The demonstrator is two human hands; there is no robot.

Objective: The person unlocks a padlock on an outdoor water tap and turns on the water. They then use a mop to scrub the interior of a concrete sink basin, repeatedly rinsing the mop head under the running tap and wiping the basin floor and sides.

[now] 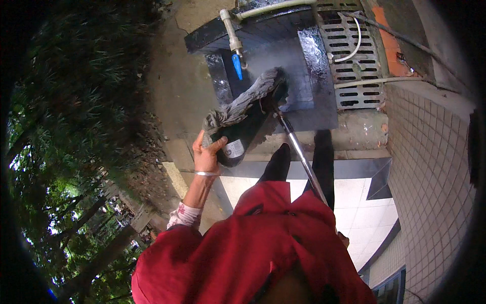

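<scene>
My left hand [208, 154] grips the near end of a flat mop head, with grey mop strands [246, 99] bunched along its upper side. The mop's dark base [237, 133] bears a white label and is tilted over a dark-tiled basin [303, 95]. From the far end of the mop head a shiny metal pole [298, 146] runs back towards my body. My right hand [343, 240] shows only in small part beside the red jacket, near the line of the pole; its grip is hidden. A tap with a blue lever [237, 66] stands above the basin, left of the mop's far end.
A pale pipe [275, 9] feeds the tap. Right of the basin lies a slotted drain grate [355, 57] with a white hose [358, 36] on it. A tiled wall [425, 159] rises on the right, and plants [87, 87] grow on the left. Pale floor tiles [351, 197] lie near my feet.
</scene>
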